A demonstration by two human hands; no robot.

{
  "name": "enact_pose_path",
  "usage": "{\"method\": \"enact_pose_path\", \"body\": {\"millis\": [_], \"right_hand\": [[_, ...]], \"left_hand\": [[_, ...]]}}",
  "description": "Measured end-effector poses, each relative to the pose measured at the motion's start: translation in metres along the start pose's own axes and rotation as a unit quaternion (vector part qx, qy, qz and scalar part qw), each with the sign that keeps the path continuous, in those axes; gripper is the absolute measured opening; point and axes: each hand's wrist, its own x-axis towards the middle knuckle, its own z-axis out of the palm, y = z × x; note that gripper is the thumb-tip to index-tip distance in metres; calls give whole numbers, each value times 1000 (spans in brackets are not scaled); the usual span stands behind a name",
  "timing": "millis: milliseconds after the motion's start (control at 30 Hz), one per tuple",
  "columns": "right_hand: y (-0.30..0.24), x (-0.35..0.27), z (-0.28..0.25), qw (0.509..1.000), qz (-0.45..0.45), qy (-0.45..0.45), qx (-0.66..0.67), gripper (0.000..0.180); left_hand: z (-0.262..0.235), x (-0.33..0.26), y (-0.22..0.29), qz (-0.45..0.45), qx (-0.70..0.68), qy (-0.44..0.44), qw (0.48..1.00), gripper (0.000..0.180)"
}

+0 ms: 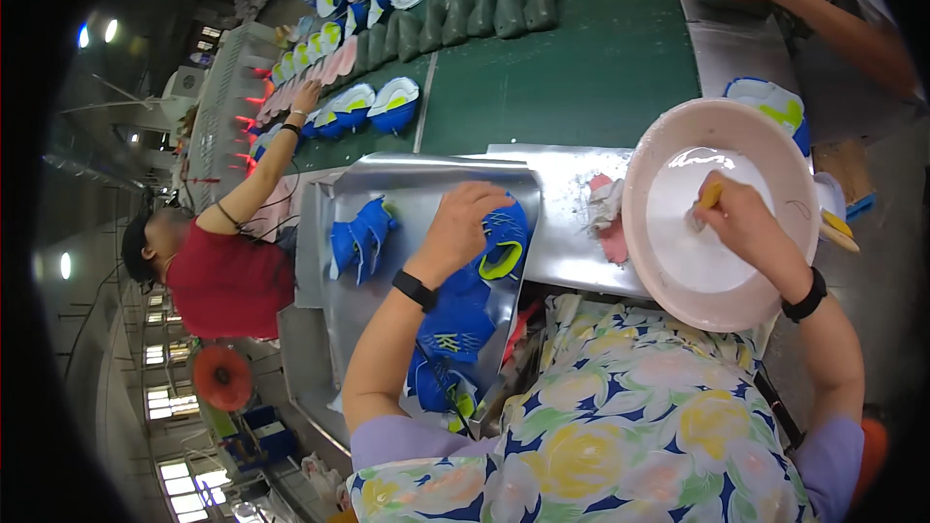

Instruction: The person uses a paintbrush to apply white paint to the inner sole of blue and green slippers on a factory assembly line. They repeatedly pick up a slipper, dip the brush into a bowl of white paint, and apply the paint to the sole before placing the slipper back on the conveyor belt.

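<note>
While the left hand clasps a blue shoe upper, the right hand's grip pinches a brush over the pink basin.

Blue-yellow shoe upper; pink basin, white liquid.

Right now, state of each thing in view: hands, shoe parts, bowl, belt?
left hand: resting on a blue shoe upper, grip unclear
right hand: closed on a yellow-handled brush, tip in the bowl
pink bowl: holds white liquid
metal tray: carries blue uppers
loose blue upper: lying untouched
green belt: loaded with grey lasts in a row
</note>
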Motion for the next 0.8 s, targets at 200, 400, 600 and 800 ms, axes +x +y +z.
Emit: {"method": "enact_pose_path", "body": {"millis": [200, 400, 600, 800], "right_hand": [[-10, 8, 24, 993, -61, -94, 33, 18], [5, -17, -26, 989, -123, -43, -75, 14], [-16, -19, -92, 985, -130, 94, 63, 15], [-33, -11, -99, 956, -217, 168, 107, 23]], "left_hand": [[62, -33, -14, -23, 73, -73, 994, 69], [6, -4, -10, -164, -105, 116, 974, 42], [-24, 61, 54, -192, -607, 67, 768, 44], [12, 113, 106, -170, -601, 19, 781, 40]]}}
